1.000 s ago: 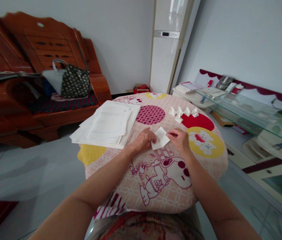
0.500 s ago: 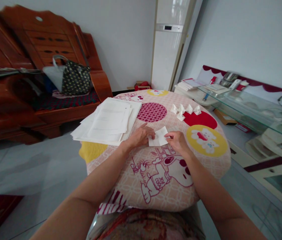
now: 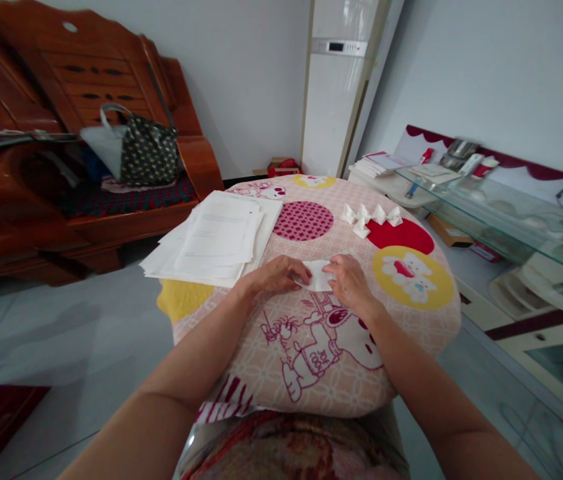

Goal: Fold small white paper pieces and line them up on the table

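A small folded sheet of white paper (image 3: 319, 277) lies on the patterned tablecloth (image 3: 256, 360), between my two hands. My left hand (image 3: 285, 275) grips its left edge, with the fingers curled and the thumb at the paper. On the right side my right hand (image 3: 349, 280) pinches the paper, its fingers bent over the edge. Beyond my right hand, several small folded white paper pieces (image 3: 378, 214) with pointed corners stand together near the red circle of the cloth.
A stack of white paper sheets (image 3: 218, 233) lies on the table's left side. To the right is a glass-topped cabinet (image 3: 506, 223) with containers and papers on it. A wooden sofa (image 3: 126, 80) carrying a dotted bag (image 3: 148, 150) stands at the back left.
The paper has gone from tilted, with its crease raised, to a straighter, lower strip. My right hand has turned and come over the paper's right side; my left hand stays at the left edge.
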`<state>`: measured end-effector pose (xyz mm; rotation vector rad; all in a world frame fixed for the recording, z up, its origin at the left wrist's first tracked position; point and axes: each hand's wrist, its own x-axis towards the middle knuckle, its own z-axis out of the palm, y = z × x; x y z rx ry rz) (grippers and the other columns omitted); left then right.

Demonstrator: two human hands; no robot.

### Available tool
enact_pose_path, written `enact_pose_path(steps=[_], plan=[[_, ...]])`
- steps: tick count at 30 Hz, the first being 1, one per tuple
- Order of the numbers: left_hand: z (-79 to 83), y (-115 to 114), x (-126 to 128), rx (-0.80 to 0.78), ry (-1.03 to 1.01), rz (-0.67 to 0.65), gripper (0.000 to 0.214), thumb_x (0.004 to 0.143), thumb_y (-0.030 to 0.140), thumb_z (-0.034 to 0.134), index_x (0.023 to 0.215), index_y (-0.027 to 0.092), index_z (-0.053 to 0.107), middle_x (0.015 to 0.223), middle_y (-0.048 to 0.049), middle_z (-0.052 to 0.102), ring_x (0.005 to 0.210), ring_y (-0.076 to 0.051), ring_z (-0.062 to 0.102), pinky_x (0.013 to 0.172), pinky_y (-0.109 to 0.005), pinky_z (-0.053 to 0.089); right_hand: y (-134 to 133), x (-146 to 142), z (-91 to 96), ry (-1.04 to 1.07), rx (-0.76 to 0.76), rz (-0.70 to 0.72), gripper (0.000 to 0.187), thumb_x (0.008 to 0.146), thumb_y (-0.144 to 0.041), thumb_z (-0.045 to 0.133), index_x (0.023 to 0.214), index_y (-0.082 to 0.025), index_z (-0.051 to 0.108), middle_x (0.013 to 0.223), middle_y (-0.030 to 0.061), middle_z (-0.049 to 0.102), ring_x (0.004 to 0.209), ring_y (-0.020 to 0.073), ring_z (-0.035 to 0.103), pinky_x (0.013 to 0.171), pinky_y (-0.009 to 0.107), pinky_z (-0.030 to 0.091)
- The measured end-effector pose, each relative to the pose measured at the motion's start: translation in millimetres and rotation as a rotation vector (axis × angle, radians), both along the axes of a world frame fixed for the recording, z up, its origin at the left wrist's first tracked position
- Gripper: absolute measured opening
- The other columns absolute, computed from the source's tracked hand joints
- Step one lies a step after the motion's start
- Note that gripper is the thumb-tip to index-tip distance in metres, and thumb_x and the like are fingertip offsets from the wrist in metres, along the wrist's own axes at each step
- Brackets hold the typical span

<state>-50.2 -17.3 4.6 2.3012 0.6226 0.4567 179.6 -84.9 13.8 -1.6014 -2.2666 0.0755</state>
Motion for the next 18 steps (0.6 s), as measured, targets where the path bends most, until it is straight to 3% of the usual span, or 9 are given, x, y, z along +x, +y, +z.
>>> enact_pose_path(steps=[3, 8, 13, 18], plan=[[1.4, 3.6, -3.3, -0.077, -0.022, -0.009, 0.024, 0.073, 0.006, 0.071, 0.09, 0.02, 0.08, 0.106, -0.0031, 0.077, 0.094, -0.015, 0.069, 0.085, -0.026, 0.052, -0.8, -7.4, 0.1, 0.065, -0.164, 0.028, 0.017, 0.08, -0.013, 0.067, 0.09, -0.019, 0.08, 0.087, 0.0081, 0.074, 0.085, 0.0209, 0.066, 0.078, 0.03, 0.046], [0.9, 9.4, -6.5, -0.183, -0.041, -0.02, 0.014, 0.076, 0.014, 0.072, 0.087, 0.017, 0.08, 0.1, -0.0049, 0.077, 0.089, -0.015, 0.067, 0.082, -0.025, 0.051, 1.3, -15.4, -0.1, 0.255, -0.404, -0.137, 0.013, 0.077, -0.016, 0.07, 0.085, -0.019, 0.079, 0.067, 0.0007, 0.071, 0.061, 0.0134, 0.06, 0.057, 0.024, 0.037], [1.5, 10.7, -5.1, -0.259, -0.042, 0.02, 0.015, 0.081, 0.025, 0.069, 0.089, 0.016, 0.079, 0.09, -0.0038, 0.076, 0.083, -0.015, 0.065, 0.08, -0.025, 0.049, -0.5, -20.9, 7.9, 0.259, -0.473, -0.225, 0.011, 0.072, -0.013, 0.07, 0.078, -0.017, 0.078, 0.063, 0.0007, 0.069, 0.058, 0.0126, 0.058, 0.056, 0.024, 0.036], [0.3, 10.5, -0.9, -0.237, -0.024, 0.094, 0.024, 0.084, 0.035, 0.065, 0.087, 0.014, 0.075, 0.077, -0.0016, 0.071, 0.071, -0.013, 0.058, 0.069, -0.024, 0.044, -2.1, -25.5, 13.7, 0.256, -0.521, -0.275, 0.012, 0.071, -0.011, 0.068, 0.077, -0.017, 0.077, 0.061, 0.0006, 0.068, 0.059, 0.0131, 0.06, 0.057, 0.024, 0.037]])
